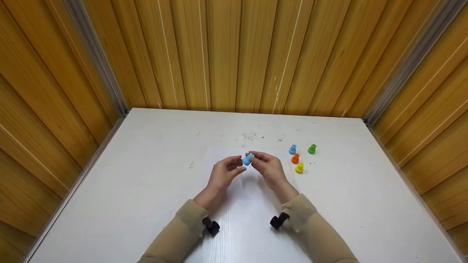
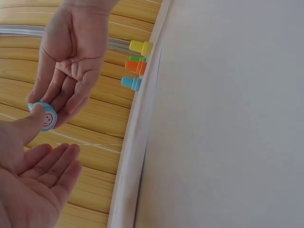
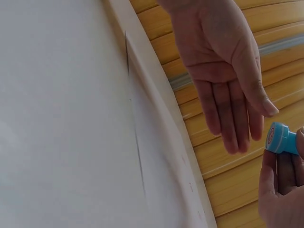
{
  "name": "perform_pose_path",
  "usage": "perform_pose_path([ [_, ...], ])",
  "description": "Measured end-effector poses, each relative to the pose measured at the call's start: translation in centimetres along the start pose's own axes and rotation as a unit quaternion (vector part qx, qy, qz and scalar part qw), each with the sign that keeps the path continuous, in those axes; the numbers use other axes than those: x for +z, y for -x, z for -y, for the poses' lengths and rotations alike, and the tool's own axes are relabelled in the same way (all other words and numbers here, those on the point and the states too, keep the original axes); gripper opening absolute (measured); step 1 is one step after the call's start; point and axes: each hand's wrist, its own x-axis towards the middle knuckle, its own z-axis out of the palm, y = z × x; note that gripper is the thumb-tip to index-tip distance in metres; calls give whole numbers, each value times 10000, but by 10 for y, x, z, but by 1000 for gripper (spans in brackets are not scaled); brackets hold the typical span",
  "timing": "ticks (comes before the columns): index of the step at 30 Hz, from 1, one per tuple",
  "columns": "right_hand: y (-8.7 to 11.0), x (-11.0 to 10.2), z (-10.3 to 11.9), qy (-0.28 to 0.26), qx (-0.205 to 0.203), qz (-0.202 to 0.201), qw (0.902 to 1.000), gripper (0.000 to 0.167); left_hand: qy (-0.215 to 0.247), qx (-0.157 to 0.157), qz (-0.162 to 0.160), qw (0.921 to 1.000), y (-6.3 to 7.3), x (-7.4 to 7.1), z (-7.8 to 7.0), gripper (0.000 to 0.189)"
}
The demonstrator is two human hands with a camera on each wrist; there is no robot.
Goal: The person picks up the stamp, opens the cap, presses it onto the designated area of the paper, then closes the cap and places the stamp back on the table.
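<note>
My right hand [image 1: 272,171] pinches a small light-blue stamp [image 1: 248,159] by its narrow handle, up over the middle of the table. A printed smiley face shows on the stamp's round end [image 2: 49,118] in the left wrist view. Facing it from the left is my left hand [image 1: 222,173], its fingers relaxed and parted, with the thumb and fingertips close to the stamp's wide end. The right wrist view shows a gap between the left thumb [image 3: 259,92] and the stamp [image 3: 281,139]. Part of the handle is hidden by the right fingers.
To the right on the white table [image 1: 146,146] stand another blue stamp [image 1: 293,149], a green one [image 1: 312,149], an orange one [image 1: 295,158] and a yellow one [image 1: 299,168]. A sheet of white paper [image 1: 215,153] lies beneath my hands. Wood-patterned walls [image 1: 223,54] enclose the table.
</note>
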Motion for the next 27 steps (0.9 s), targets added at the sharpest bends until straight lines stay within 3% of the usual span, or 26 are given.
perform_pose_path([
  [13, 5, 12, -12, -518, 16, 25, 9987, 31, 176, 238, -413, 9987, -1, 1, 3, 30],
  [21, 7, 12, -12, -165, -260, 44, 9995, 31, 92, 457, -460, 9979, 0, 0, 4, 29],
  [27, 6, 11, -12, -290, -8, -97, 9995, 30, -9, 453, -430, 9980, 0, 0, 4, 27],
])
